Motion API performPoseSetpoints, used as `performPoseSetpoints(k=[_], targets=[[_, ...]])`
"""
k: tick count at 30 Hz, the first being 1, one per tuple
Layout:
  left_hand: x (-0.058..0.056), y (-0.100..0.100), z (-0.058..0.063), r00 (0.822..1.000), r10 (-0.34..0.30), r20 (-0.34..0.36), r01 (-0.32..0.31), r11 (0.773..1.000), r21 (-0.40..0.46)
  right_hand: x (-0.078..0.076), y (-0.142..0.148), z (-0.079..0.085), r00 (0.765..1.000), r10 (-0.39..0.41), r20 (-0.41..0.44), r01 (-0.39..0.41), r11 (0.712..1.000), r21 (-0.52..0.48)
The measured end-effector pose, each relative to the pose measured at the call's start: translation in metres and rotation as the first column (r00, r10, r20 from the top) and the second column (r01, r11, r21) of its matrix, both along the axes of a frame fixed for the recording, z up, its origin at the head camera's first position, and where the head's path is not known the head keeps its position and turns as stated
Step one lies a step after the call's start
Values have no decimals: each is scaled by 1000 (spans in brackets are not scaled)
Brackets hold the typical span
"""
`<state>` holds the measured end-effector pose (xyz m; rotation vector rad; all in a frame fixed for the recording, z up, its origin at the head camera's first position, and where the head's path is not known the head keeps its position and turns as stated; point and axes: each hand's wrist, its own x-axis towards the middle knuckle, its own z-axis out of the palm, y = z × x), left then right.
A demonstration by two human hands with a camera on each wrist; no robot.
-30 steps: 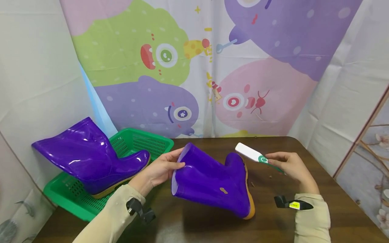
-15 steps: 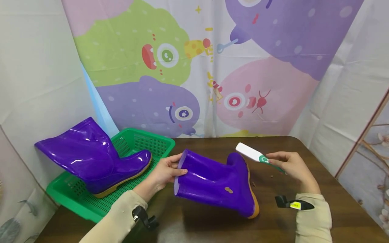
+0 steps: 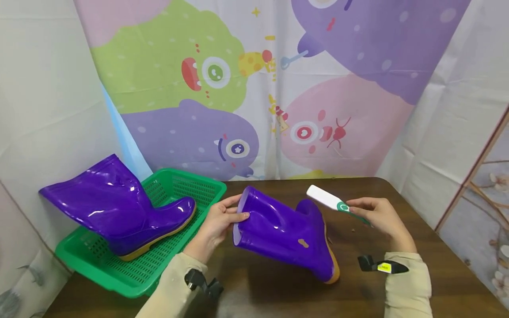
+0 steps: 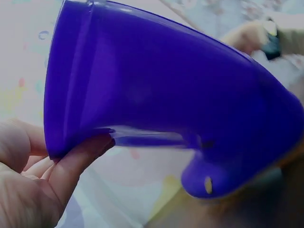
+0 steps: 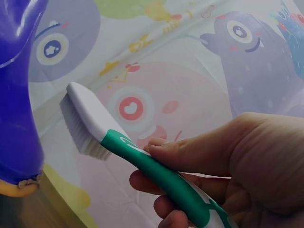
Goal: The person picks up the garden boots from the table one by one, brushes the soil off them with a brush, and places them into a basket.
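Note:
My left hand [image 3: 218,223] pinches the top rim of a purple rain boot [image 3: 282,232], which lies tilted on its side with the toe and sole toward the right. A tan mud smear [image 3: 303,243] marks its shaft, and another small tan spot [image 4: 208,185] shows in the left wrist view. Brown dirt [image 5: 29,182] clings near the sole edge in the right wrist view. To the right of the boot, my right hand [image 3: 382,221] grips the green handle of a white-headed scrub brush [image 5: 135,154]. Its bristles face the boot without touching it.
A green plastic basket [image 3: 135,289] stands at the left with a second purple boot [image 3: 119,207] in it. Small dirt crumbs [image 3: 353,230] lie on the dark wooden table [image 3: 381,190]. A cartoon-printed curtain [image 3: 274,154] hangs behind.
The held boot has shifted slightly to the right, and its opening dipped and then rose again. My left hand moved right with it. The brush stays almost where it was.

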<state>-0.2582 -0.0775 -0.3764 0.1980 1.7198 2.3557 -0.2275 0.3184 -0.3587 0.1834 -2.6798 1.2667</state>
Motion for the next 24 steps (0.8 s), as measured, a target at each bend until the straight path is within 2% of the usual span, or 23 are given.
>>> performPoseSetpoints(k=[4,11,18,24], targets=[[-3,-2,3,1000,24,16,-24,998,53,-1,-1,0,1000,3,-8,-3,1000,-13],[-4,-2,-3,996,76,50,-81,991,103,0,0,0,1000,-7,-22,7,1000,-3],[-8,2,-10,978,203,50,-209,963,171,0,-1,2,999,-25,-34,24,1000,-5],[-13,3,-19,952,297,66,-305,929,210,-2,0,1,999,-22,-33,21,999,-26]])
